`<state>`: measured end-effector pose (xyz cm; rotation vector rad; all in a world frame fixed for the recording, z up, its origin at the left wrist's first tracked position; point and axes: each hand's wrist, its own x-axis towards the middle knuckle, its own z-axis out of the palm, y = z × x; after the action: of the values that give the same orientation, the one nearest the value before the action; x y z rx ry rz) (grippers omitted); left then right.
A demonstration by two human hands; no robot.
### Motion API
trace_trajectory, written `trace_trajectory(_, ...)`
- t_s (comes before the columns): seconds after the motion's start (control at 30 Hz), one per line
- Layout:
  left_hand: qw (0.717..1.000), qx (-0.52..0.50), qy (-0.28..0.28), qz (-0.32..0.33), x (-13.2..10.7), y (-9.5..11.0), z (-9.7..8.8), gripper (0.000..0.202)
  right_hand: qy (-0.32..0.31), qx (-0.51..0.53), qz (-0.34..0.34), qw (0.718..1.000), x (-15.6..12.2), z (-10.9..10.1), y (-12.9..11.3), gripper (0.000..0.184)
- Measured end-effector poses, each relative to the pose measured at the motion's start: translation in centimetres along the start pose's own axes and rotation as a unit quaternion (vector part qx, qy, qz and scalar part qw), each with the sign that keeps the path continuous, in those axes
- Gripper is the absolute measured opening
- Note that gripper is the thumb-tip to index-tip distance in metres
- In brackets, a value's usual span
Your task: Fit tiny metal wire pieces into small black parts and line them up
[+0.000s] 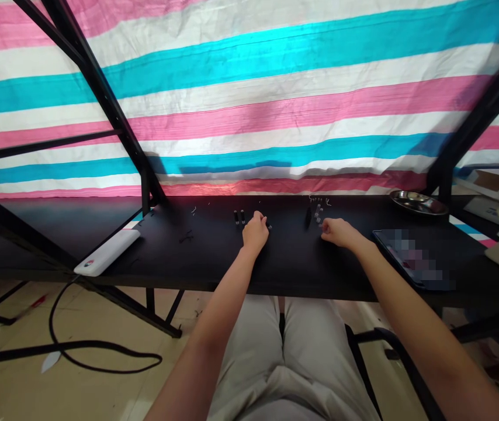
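Both my hands rest on a black table (293, 263). My left hand (255, 230) is curled closed near the middle, beside two small dark cylindrical parts (239, 217) standing upright just to its left; a small dark part shows at its fingertips. My right hand (338, 230) is closed in a pinch, its fingertips next to a cluster of small black and silver parts (316, 211). What either hand holds is too small to make out.
A white power bank (108, 251) lies at the table's left front edge, a tablet (411, 258) at the right, a metal dish (418, 202) at the back right. Black frame struts (100, 88) rise on both sides. A striped tarp hangs behind. A black cable (100, 351) lies on the floor.
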<state>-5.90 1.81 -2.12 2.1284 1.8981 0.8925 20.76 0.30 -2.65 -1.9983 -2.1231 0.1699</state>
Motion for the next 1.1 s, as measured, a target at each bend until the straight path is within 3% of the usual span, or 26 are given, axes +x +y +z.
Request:
trace_trajectory(0.27, 1.0, -0.018, -0.003, 0.013, -0.2, 0.3, -0.3, 0.015, 0.106, 0.162, 0.082, 0.978, 1.3, 1.5, 1.0, 0.015)
trace_trajectory(0.63, 0.998, -0.051, 0.005, 0.03, -0.2, 0.1, -0.1, 0.013, 0.079, 0.105, 0.12, 0.984, 2.2, 2.1, 0.7, 0.024)
trace_trajectory(0.87, 0.995, -0.091, 0.012, 0.042, -0.2, 0.1, -0.1, 0.01, 0.025, 0.016, 0.174, 0.984, 0.5, -0.4, -0.6, 0.031)
trace_trajectory(0.93, 0.99, -0.127, 0.013, 0.052, -0.1, 0.2, 0.0, 0.008, 0.006, 0.037, 0.146, 0.989, -0.2, -0.8, -1.9, 0.028)
trace_trajectory(1.0, 0.98, -0.19, 0.001, 0.06, 0.0, 0.2, 0.2, 0.007, 0.007, 0.098, 0.051, 0.994, -0.5, -0.7, -3.6, 0.025)
trace_trajectory(1.1, 0.943, -0.324, -0.046, 0.058, 0.4, 0.2, 0.6, 0.008, 0.046, 0.209, -0.098, 0.972, -0.5, 0.6, -6.3, 0.029)
